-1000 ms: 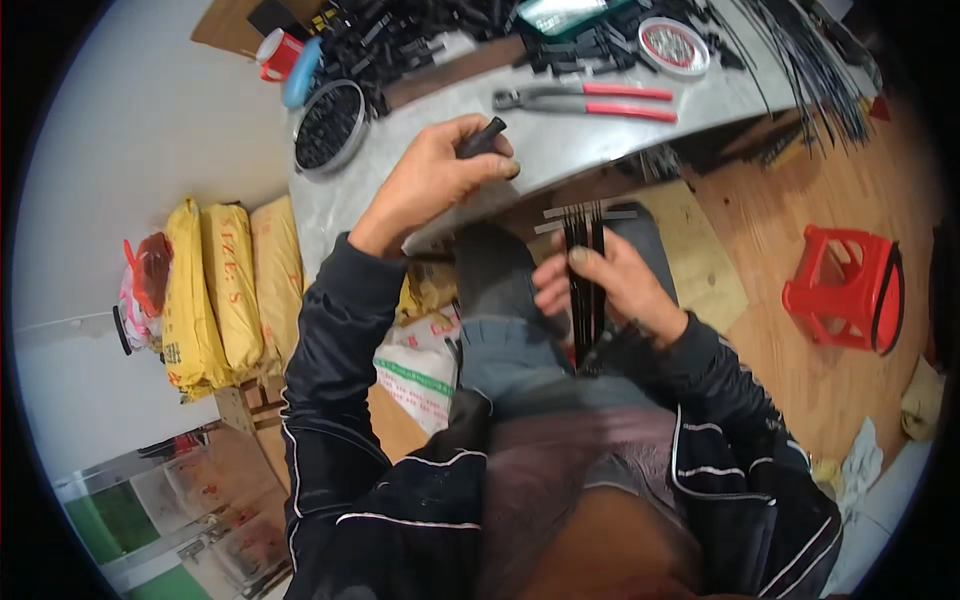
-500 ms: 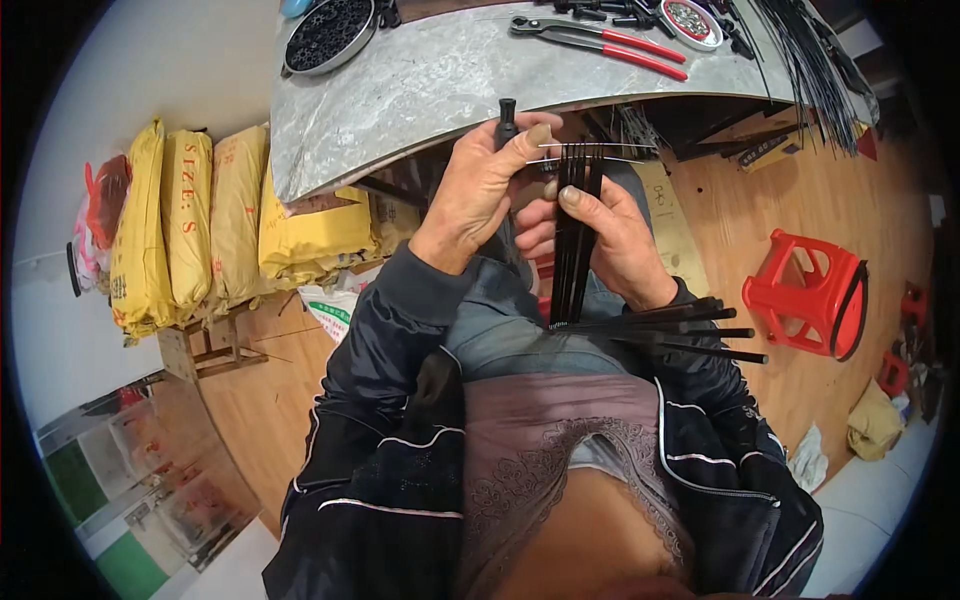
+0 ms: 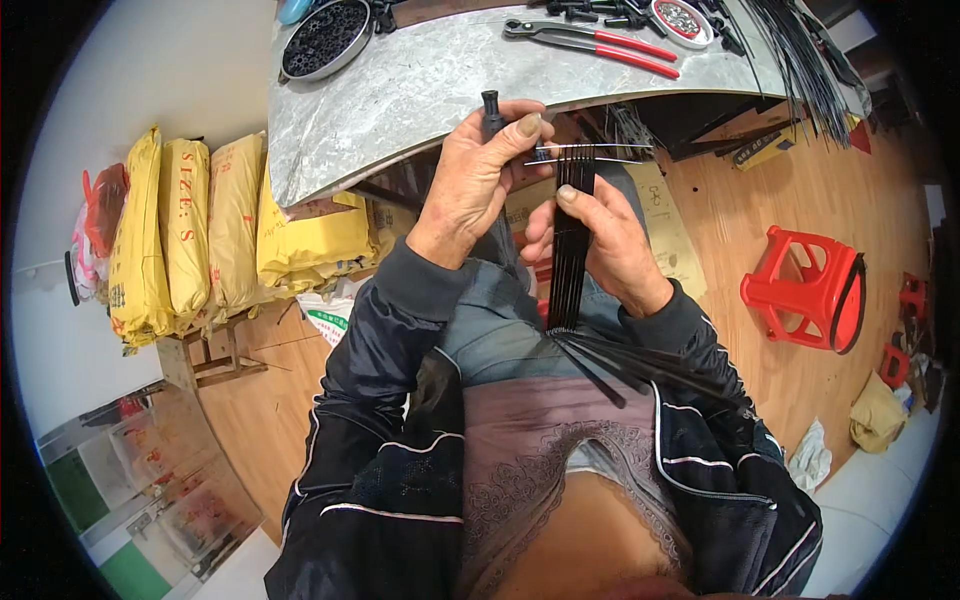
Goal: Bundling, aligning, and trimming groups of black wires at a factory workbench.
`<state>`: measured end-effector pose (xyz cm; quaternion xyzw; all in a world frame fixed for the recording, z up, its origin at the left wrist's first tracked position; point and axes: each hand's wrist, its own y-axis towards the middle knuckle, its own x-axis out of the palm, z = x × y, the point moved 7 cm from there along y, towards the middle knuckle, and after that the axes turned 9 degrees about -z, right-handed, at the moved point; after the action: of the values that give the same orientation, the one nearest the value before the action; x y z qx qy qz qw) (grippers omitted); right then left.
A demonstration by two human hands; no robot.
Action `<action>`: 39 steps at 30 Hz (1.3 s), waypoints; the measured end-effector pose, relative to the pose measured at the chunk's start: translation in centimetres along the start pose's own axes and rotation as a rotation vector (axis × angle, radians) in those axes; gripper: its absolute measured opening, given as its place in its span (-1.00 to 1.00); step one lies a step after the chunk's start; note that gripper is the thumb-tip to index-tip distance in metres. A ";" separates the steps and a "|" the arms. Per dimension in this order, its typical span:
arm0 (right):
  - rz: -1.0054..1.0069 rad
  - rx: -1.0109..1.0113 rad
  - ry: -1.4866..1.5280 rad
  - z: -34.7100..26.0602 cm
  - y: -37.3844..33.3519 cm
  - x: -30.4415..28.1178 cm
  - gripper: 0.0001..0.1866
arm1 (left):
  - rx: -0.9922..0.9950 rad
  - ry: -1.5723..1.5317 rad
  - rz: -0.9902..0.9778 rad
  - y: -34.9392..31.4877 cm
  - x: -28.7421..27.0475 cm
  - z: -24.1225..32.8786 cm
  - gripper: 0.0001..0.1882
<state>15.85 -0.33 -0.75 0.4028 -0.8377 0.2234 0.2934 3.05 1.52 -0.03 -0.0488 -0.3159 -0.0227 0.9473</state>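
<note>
My left hand (image 3: 470, 165) is closed round a black plastic tubular fitting (image 3: 491, 110), which sticks up past the fingers. A small black part shows by its fingertips, too small to make out. Flat together, my right hand (image 3: 620, 240) grips a bundle of thin black ribs (image 3: 568, 265) between thumb and fingers, upright over my lap. Two thin metal wires (image 3: 625, 147) cross the ribs' top ends, their left ends close to my left fingertips. At the bottom the ribs join thicker black rods (image 3: 650, 370) that fan out toward my right sleeve.
On the grey marbled table (image 3: 420, 110) lie red-handled pincers (image 3: 610, 48), a bowl of black pieces (image 3: 328, 42) and a small dish (image 3: 685, 22). Long black rods (image 3: 800, 70) overhang its right end. Yellow sacks (image 3: 185, 235) stand left; a red stool (image 3: 800, 290) is at right.
The thicker rods have swung downward and now fan lower, toward my lap. The ribs' tops lie flatter side by side, and the second wire shows clearly. Both hands keep their hold.
</note>
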 end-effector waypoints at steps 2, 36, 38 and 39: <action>-0.015 -0.013 0.014 -0.1 -0.1 0.1 -0.64 | -0.006 0.019 0.005 0.1 0.1 0.1 -0.70; -0.028 -0.042 -0.002 -0.1 -0.1 -0.6 -0.60 | 0.072 0.060 0.054 0.8 2.0 0.4 -0.81; -0.016 -0.040 -0.022 0.0 0.0 -0.7 -0.61 | 0.068 0.060 0.062 0.7 2.0 0.6 -0.82; -0.003 -0.045 -0.039 -0.1 0.0 -0.8 -0.61 | 0.065 0.098 0.074 0.6 2.0 0.8 -0.83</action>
<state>16.28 0.11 -1.19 0.4017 -0.8474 0.1961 0.2866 4.23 2.20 1.71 -0.0285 -0.2675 0.0203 0.9629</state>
